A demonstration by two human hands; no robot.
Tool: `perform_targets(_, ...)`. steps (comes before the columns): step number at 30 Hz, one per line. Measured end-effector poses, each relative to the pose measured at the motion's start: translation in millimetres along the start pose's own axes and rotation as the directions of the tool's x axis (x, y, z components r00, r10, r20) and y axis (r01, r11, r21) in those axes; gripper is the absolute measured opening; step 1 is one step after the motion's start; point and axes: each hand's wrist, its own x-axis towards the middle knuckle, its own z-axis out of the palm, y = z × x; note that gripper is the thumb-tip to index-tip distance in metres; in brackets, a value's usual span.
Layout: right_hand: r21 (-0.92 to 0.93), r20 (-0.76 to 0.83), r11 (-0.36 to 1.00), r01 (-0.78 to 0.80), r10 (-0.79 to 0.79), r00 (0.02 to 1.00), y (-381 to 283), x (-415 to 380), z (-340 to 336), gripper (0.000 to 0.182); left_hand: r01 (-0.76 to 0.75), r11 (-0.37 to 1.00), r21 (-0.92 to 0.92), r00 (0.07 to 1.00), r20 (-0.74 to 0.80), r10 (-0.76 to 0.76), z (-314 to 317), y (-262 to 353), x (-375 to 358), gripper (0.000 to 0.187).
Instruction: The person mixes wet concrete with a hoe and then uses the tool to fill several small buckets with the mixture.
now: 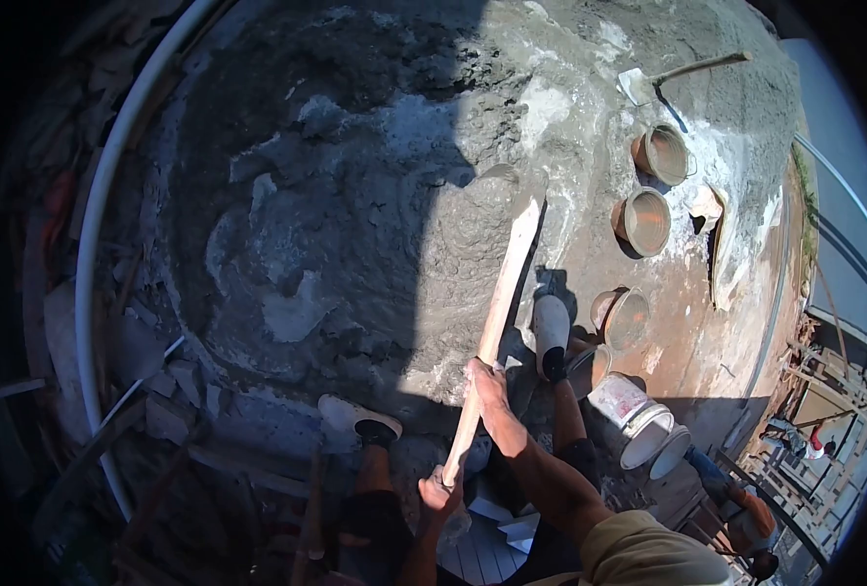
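My right hand [488, 379] is wrapped round the middle of a long pale wooden handle, part of a hoe [510, 269]. Lower down, my left hand [440, 492] grips the handle near its end. The hoe slants up and away from me, and its far end meets the wet grey mortar [453, 230]. Its blade is caked or sunk there and hard to make out. The mortar spreads broadly across the ground, part in sun and part in shadow. My shoes stand at its near edge, on either side of the handle.
Several buckets [645, 223] stand in a row to the right, with white pails [645, 435] nearer me. A second hoe [697, 68] lies at the upper right. A white pipe [90, 234] curves along the left beside rubble. Another person [749, 523] is at the lower right.
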Motion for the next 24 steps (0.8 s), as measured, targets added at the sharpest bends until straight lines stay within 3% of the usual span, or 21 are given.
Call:
perform_targets(1,-0.015,-0.007,1.000,0.022,-0.023,1.000,4,-4,-12,0.012,0.000,1.000,-0.001,1.000,0.001,0.000,12,9,-9,0.019)
perform_targets(3,-0.079,0.037,0.996,0.040,-0.037,0.999,-8,-5,-31,0.016,-0.181,0.961,-0.207,0.976,-0.159,0.150,42,18,-18,0.019)
perform_targets(6,-0.231,0.087,0.966,0.115,-0.097,0.991,-65,11,-32,0.011,-0.225,0.925,-0.307,0.974,-0.079,0.211,71,37,14,0.018)
perform_targets(7,-0.163,0.082,0.981,0.105,-0.092,0.992,-80,40,-28,0.011,-0.252,0.887,-0.387,0.968,-0.094,0.234,66,69,48,0.018)
perform_targets(8,-0.209,0.110,0.890,0.405,-0.390,0.914,-98,68,-25,0.012,-0.180,0.926,-0.331,0.981,0.004,0.192,65,93,76,0.019)
perform_targets(9,-0.247,0.148,0.848,0.470,-0.446,0.883,-134,94,-13,0.019,-0.185,0.885,-0.427,0.980,-0.014,0.199,54,122,110,0.021)
perform_targets(10,-0.312,0.210,0.689,0.654,-0.621,0.755,-156,143,-9,0.020,-0.191,0.834,-0.517,0.978,-0.031,0.205,42,152,143,0.025)
perform_targets(11,-0.142,0.138,0.813,0.565,-0.549,0.824,-189,137,15,0.012,-0.187,0.878,-0.441,0.977,0.013,0.214,26,176,173,0.026)
perform_targets(12,-0.169,0.207,0.757,0.631,-0.599,0.773,-213,147,32,0.016,-0.190,0.879,-0.438,0.979,-0.020,0.202,32,184,198,0.029)
perform_targets(13,-0.392,0.101,0.726,0.566,-0.577,0.810,-230,159,49,0.019,-0.173,0.879,-0.444,0.981,0.003,0.194,31,189,216,0.034)
perform_targets(14,-0.386,0.098,0.738,0.554,-0.564,0.820,-230,172,58,0.027,-0.166,0.881,-0.442,0.982,0.006,0.188,30,185,216,0.034)
perform_targets(16,-0.565,0.177,0.668,0.484,-0.475,0.862,-198,194,59,0.034,-0.011,0.896,-0.443,0.992,0.105,0.064,24,172,207,0.037)
perform_targets(18,-0.667,0.092,0.633,0.394,-0.454,0.886,-136,188,54,0.041,-0.098,0.903,-0.418,0.995,-0.038,0.090,42,126,175,0.037)
perform_targets(19,-0.658,0.068,0.638,0.400,-0.478,0.876,-113,167,56,0.042,0.010,0.882,-0.471,0.997,0.070,0.026,43,104,161,0.033)
perform_targets(20,-0.656,0.040,0.638,0.403,-0.504,0.863,-93,146,51,0.042,-0.008,0.830,-0.558,0.999,0.037,0.035,38,95,140,0.030)
perform_targets(21,-0.649,0.050,0.649,0.396,-0.483,0.874,-75,133,38,0.039,-0.024,0.849,-0.528,0.997,0.044,0.056,46,74,120,0.032)
perform_targets(22,-0.640,0.058,0.664,0.386,-0.460,0.886,-53,122,24,0.036,0.053,0.875,-0.481,0.992,0.127,0.010,30,74,95,0.037)
perform_targets(23,-0.529,0.041,0.781,0.332,-0.368,0.929,-32,109,11,0.031,0.093,0.916,-0.391,0.986,0.165,-0.030,50,53,71,0.038)
perform_targets(24,-0.405,0.040,0.876,0.263,-0.270,0.962,-12,95,-3,0.027,-0.062,0.948,-0.311,0.998,0.013,0.069,71,29,48,0.038)
